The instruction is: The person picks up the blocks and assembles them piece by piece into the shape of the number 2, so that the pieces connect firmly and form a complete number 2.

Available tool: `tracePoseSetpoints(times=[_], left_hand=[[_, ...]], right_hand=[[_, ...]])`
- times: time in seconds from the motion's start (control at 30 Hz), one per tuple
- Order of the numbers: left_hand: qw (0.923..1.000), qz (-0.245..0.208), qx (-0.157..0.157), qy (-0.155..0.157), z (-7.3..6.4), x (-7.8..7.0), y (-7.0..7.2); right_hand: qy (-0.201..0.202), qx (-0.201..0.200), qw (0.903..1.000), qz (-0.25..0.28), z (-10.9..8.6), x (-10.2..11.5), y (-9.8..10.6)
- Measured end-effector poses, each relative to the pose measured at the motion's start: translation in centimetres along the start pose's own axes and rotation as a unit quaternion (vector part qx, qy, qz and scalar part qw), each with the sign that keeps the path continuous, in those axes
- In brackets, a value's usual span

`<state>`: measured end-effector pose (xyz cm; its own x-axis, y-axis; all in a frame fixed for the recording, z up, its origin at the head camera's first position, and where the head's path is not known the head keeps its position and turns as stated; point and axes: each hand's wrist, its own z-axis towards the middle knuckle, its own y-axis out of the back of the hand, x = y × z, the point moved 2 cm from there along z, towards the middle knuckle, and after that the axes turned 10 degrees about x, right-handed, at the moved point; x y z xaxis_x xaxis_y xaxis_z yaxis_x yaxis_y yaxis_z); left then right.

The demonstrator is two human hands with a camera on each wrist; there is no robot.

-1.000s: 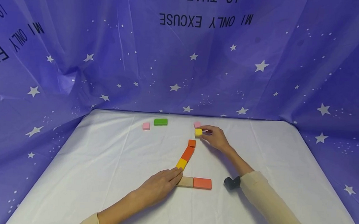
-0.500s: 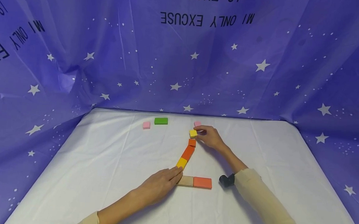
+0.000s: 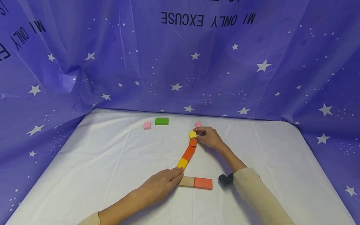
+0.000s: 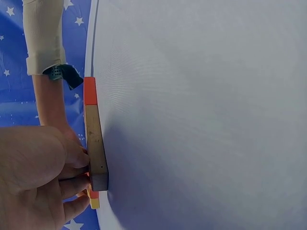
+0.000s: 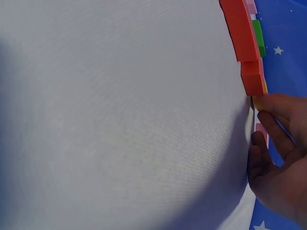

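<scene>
My right hand (image 3: 209, 137) pinches a small yellow cube (image 3: 192, 135) between thumb and fingertips, right at the far side of an orange cube (image 3: 193, 143). That cube ends a slanting row with an orange-red block (image 3: 189, 153) and a yellow block (image 3: 182, 163). My left hand (image 3: 162, 184) rests with extended fingers at the near end of this row, its fingertips touching the yellow block. Beside it lies a plain wooden block (image 3: 186, 181), end to end with a red block (image 3: 203, 183). In the left wrist view, the fingers (image 4: 74, 184) lie along the wooden block's end.
At the back of the white table (image 3: 116, 191) lie a green block (image 3: 162, 121) and a pink cube (image 3: 147, 125). Another pink cube (image 3: 198, 124) is just behind my right hand. A purple star-patterned cloth (image 3: 183, 57) hangs along the far edge and sides.
My right hand has carried the yellow cube left and slightly nearer, from beside the pink cube to the orange cube's far side. The left hand has stayed in place.
</scene>
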<state>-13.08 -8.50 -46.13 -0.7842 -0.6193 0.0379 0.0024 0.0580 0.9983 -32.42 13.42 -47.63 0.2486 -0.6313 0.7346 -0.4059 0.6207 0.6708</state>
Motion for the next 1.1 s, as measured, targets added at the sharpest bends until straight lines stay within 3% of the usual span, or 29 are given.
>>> tracePoseSetpoints(times=[1.1], left_hand=[[1.0,0.0,0.001,0.003,-0.02,-0.02,0.03]], right_hand=[[0.002,0.031,0.9994,0.013,-0.18,0.07,0.35]])
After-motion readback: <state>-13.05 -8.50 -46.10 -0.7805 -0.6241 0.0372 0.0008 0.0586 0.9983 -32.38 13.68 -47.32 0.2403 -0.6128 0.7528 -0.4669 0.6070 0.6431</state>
